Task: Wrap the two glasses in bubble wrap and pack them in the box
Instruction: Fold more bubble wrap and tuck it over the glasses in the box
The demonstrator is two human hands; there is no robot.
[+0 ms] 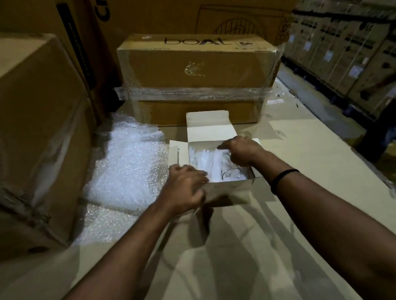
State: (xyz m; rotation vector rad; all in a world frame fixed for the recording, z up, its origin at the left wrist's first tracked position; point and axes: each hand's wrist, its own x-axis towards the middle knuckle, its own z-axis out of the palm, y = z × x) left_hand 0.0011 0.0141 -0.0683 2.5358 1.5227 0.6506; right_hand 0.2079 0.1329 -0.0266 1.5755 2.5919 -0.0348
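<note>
On the pale work surface (304, 150), at the far left, a large brown carton (35, 133) stands against the edge. Just beside it a sheet of bubble wrap (126, 170) lies flat and catches the light. Next comes the left hand (185, 188), which is blurred. Its fingers hook over the near left corner of the small white box (209, 129) and its thumb lies on the outside of the near wall, so it grips the cardboard there. The box is open, with its far flap upright and its side flaps spread. The glasses (206, 163) lie inside it in whitish wrap, and one clear round rim shows at the near right end. The right hand (239, 153) reaches in from the right, knuckles up. Its forefinger points left along the far edge and its other fingers bend down onto the wrapped bundle, but I cannot tell whether they close around it. A black band (283, 178) circles that wrist. Behind the box stands a taped brown carton (196, 67). Rows of stacked cartons (346, 55) fill the far right.
</note>
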